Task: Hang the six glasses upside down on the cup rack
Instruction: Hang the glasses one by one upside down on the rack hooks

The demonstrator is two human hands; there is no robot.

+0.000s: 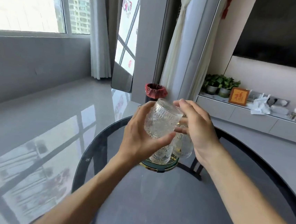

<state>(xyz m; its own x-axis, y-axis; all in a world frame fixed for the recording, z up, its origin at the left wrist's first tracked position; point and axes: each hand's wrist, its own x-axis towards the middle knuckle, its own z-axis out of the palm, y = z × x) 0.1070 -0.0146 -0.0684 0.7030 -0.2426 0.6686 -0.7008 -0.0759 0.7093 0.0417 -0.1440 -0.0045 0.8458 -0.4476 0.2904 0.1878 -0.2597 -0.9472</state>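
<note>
L hand [142, 138] grips a ribbed glass [162, 119] tilted, base up, above the rack [158, 164] w/ other glasses [182, 146] already hung; R hand [196, 127] loosely open, fingertips near its base; next, prob. lower mouth over a free peg.

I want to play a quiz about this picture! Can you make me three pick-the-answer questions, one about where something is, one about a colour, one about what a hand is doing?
1. Where does the rack stand?
A. on the round table
B. on the floor
C. on the windowsill

2. What colour is the bin's bag?
A. blue
B. red
C. yellow

3. What is the left hand doing?
A. resting flat
B. holding a glass
C. pointing

Answers:
1 A, its base sits on the table.
2 B, the liner is red.
3 B, its fingers wrap a tilted glass.
</note>
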